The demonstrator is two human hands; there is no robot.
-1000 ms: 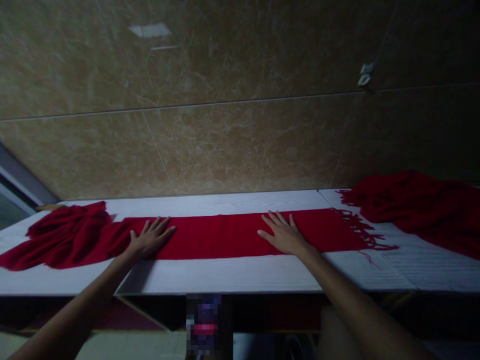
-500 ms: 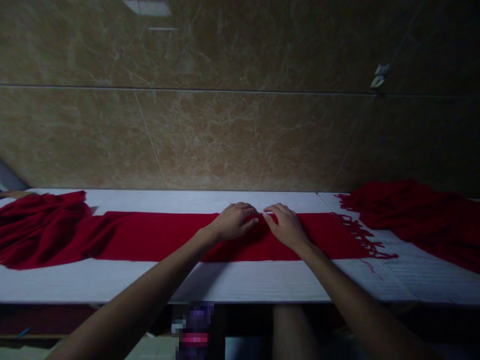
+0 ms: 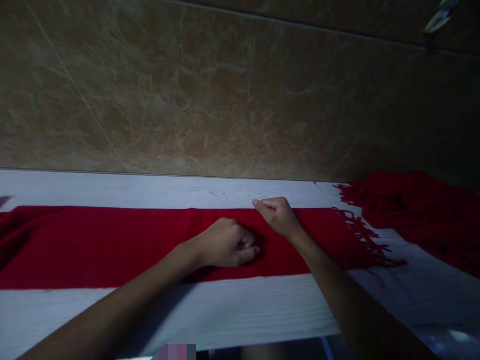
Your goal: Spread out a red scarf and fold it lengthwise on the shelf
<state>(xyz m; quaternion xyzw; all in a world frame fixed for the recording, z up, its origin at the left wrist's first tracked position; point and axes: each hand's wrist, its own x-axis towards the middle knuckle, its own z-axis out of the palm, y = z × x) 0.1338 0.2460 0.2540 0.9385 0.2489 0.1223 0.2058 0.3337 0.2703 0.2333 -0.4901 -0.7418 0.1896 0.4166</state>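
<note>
A long red fringed scarf (image 3: 112, 245) lies spread flat across the white table, its tassels (image 3: 367, 240) at the right end. Over the scarf's middle, my left hand (image 3: 228, 245) is closed, with the fingers curled and the thumb against them. Whatever it may hold is hidden. My right hand (image 3: 279, 215) is also closed, a little farther right, near the scarf's far edge. Its thumb points out to the left, and anything within the curled fingers is too small to make out.
A crumpled pile of red fringed cloth (image 3: 416, 215) lies at the right. The white wood-grain table (image 3: 240, 310) runs along a brown marbled tile wall (image 3: 210, 100). A pale fitting (image 3: 438, 22) is on the wall at upper right.
The view has come closer and turned. My left hand has moved toward the near side of the scarf and curled shut. The right hand's fingers have also closed, near the far edge.
</note>
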